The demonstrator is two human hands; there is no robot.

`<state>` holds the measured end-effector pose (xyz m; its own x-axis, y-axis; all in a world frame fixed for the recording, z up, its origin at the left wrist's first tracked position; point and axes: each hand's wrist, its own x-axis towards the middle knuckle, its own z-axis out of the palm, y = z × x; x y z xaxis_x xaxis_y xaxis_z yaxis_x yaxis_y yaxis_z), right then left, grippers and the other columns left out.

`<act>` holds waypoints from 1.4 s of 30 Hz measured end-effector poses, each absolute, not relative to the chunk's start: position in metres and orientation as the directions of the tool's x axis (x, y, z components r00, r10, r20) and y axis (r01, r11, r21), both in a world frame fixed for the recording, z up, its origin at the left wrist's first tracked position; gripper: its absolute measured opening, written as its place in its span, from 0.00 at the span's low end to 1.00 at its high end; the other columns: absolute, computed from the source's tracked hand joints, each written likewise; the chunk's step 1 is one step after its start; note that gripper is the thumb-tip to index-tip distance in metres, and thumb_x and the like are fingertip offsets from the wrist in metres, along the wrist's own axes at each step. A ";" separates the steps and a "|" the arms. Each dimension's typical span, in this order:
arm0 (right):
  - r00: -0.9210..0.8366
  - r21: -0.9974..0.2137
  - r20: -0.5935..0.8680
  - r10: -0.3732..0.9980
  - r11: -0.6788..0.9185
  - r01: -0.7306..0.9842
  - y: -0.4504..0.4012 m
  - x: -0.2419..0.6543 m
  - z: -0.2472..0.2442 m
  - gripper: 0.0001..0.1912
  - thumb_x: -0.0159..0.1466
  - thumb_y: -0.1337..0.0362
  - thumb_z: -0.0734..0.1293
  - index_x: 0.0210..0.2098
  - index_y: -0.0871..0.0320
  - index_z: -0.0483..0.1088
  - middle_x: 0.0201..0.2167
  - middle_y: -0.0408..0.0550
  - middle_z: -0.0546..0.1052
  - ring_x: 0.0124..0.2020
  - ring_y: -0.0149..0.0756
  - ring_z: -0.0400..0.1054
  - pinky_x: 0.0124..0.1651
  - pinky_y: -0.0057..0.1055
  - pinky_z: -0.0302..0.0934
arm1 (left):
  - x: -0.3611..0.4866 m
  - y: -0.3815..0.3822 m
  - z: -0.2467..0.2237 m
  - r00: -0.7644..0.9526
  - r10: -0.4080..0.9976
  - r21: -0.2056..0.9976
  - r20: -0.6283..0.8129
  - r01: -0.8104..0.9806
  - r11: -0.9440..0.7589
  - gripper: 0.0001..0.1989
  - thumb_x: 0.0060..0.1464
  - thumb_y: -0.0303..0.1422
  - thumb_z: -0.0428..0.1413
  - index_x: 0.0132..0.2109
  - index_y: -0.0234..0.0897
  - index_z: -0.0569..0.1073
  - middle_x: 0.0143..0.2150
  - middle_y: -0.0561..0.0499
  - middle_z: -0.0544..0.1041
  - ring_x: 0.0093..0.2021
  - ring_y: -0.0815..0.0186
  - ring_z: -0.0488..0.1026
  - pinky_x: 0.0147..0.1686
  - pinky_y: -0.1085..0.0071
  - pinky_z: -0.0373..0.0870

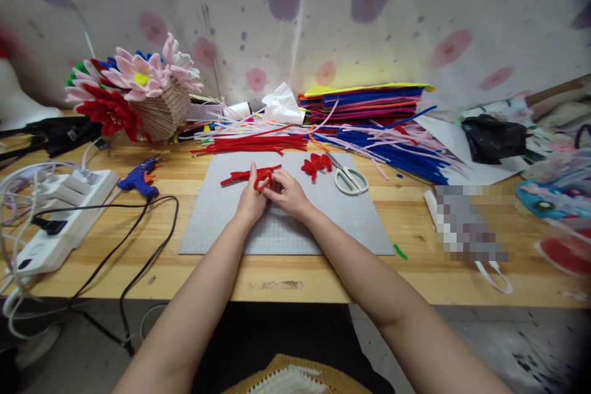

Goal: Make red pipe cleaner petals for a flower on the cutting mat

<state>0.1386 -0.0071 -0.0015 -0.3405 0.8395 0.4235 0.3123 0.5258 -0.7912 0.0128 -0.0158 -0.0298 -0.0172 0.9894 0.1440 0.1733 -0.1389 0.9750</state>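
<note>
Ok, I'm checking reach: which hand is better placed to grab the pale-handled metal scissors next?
Probably the right hand: it's nearer the scissors, by the right edge of the grey rectangular mat. The left hand is farther away.

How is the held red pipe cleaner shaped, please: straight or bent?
Bent: the red pipe cleaner curves into a loop between the left hand and right hand.

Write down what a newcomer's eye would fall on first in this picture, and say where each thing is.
First, probably, the bouquet of fuzzy flowers, bright pink and red at the back left of the wooden table. Next, the colourful stack of pipe cleaners at the back, right of the middle. Then the left hand and right hand, over the grey cutting mat, holding a bent red pipe cleaner.
</note>
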 end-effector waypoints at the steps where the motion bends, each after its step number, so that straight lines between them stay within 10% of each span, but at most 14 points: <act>1: -0.338 -0.791 0.422 0.842 0.523 0.316 -0.006 0.139 -0.001 0.05 0.55 0.64 0.64 0.28 0.59 0.68 0.26 0.43 0.64 0.28 0.29 0.57 0.32 0.27 0.55 | 0.013 -0.015 -0.031 -0.010 0.990 0.977 0.141 0.165 -0.137 0.40 0.45 0.27 0.54 0.63 0.38 0.45 0.39 0.50 0.77 0.41 0.66 0.73 0.44 0.68 0.65; 12: -0.410 -0.860 0.310 0.858 0.436 0.264 0.001 0.143 -0.006 0.06 0.55 0.64 0.61 0.30 0.60 0.67 0.25 0.41 0.67 0.24 0.26 0.57 0.30 0.25 0.53 | 0.017 -0.014 -0.025 0.043 0.992 0.992 0.121 0.027 -0.122 0.44 0.43 0.27 0.56 0.63 0.35 0.41 0.37 0.48 0.77 0.37 0.67 0.73 0.42 0.68 0.67; 25: -0.330 -0.838 0.306 0.893 0.418 0.352 0.008 0.145 -0.012 0.06 0.53 0.65 0.61 0.29 0.59 0.66 0.20 0.38 0.63 0.22 0.26 0.56 0.28 0.25 0.51 | 0.020 -0.011 -0.018 0.028 0.985 0.887 0.171 0.430 -0.166 0.38 0.44 0.21 0.52 0.62 0.35 0.47 0.39 0.47 0.77 0.38 0.66 0.73 0.43 0.68 0.66; 33: 0.001 -0.972 0.214 0.977 0.213 0.104 0.040 0.153 -0.028 0.10 0.50 0.60 0.61 0.30 0.59 0.62 0.22 0.38 0.65 0.24 0.27 0.59 0.29 0.26 0.54 | 0.026 0.014 -0.016 0.109 0.994 0.999 -0.010 0.032 0.006 0.16 0.40 0.31 0.59 0.39 0.31 0.75 0.34 0.47 0.78 0.34 0.65 0.73 0.40 0.66 0.68; 42: -0.247 -0.992 0.123 0.961 0.128 0.004 0.043 0.152 -0.023 0.11 0.50 0.59 0.64 0.28 0.60 0.63 0.19 0.36 0.64 0.18 0.23 0.56 0.22 0.22 0.52 | 0.024 0.014 -0.001 0.192 0.961 0.979 -0.201 0.009 0.203 0.14 0.32 0.33 0.63 0.29 0.29 0.75 0.24 0.47 0.76 0.27 0.67 0.73 0.33 0.67 0.69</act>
